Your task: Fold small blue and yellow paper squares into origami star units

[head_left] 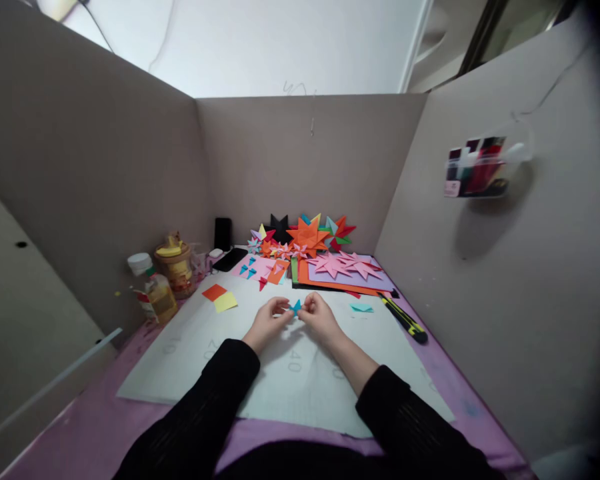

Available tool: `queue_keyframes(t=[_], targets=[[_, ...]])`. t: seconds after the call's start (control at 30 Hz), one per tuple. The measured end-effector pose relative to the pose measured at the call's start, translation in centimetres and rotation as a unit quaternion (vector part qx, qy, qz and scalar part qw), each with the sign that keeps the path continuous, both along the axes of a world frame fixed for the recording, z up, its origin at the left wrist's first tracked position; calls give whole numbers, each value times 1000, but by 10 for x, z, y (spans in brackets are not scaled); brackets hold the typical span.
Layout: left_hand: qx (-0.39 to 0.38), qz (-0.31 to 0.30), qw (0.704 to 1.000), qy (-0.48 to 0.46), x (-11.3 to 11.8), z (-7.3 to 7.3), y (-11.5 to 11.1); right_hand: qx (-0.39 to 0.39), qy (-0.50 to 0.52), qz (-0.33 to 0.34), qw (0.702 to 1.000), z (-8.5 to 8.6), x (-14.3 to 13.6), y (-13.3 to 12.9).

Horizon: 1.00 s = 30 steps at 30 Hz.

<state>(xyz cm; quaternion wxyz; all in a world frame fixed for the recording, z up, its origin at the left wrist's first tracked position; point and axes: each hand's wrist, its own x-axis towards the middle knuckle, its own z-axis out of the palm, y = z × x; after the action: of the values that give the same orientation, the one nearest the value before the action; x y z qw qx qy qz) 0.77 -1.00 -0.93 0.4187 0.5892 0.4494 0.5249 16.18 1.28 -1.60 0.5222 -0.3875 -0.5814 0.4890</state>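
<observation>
Above the middle of a white sheet (pixel 280 393), a small folded blue paper piece (pixel 297 307) is held between both hands. My left hand (pixel 271 320) pinches its left side, and my right hand (pixel 321 319) pinches its right side. The piece has pointed tips, one of them upward. A folded light-teal paper (pixel 362 308) lies to the right of my right hand. Orange (pixel 214 292) and yellow (pixel 226 302) paper squares lie to the left of my left hand, touching each other.
Folded paper stars (pixel 309 237) stand at the back, with pink stars (pixel 333 265) on stacked sheets before them. A yellow-black cutter (pixel 405 320) lies right. A bottle (pixel 155 293), a jar (pixel 177 267) and a phone (pixel 231 259) are left. Grey panels (pixel 305 160) enclose the table.
</observation>
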Motion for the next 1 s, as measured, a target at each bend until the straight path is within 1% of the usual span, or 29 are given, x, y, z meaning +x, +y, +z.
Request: queue_keyframes(t=[0.03,0.1,0.17,0.23,0.37,0.53,0.73,0.9,1.0], targets=[[0,-6,1000,23,1,0,-1,9,-22,17,1000,0,-1,-2],[-25,-25,998,54,2,-1,-2,28,-50,31,998,-1,-4,-6],[-57,-43,995,68,1,0,-3,39,-49,32,998,-3,-6,-7],[-69,-51,993,84,0,2,-3,40,-27,25,998,-5,-7,-5],[-54,-45,992,110,-1,4,-3,27,8,12,1000,-7,-8,-3],[-48,-15,996,72,0,1,-1,18,-15,43,999,-3,-11,-7],[-49,-23,997,61,-2,0,-1,9,-29,53,998,-5,-10,-9],[-44,-31,995,86,-3,2,-2,-22,-18,70,997,-6,-6,-6],[-18,-33,992,118,-1,2,-3,-29,-15,65,997,-5,-4,-5]])
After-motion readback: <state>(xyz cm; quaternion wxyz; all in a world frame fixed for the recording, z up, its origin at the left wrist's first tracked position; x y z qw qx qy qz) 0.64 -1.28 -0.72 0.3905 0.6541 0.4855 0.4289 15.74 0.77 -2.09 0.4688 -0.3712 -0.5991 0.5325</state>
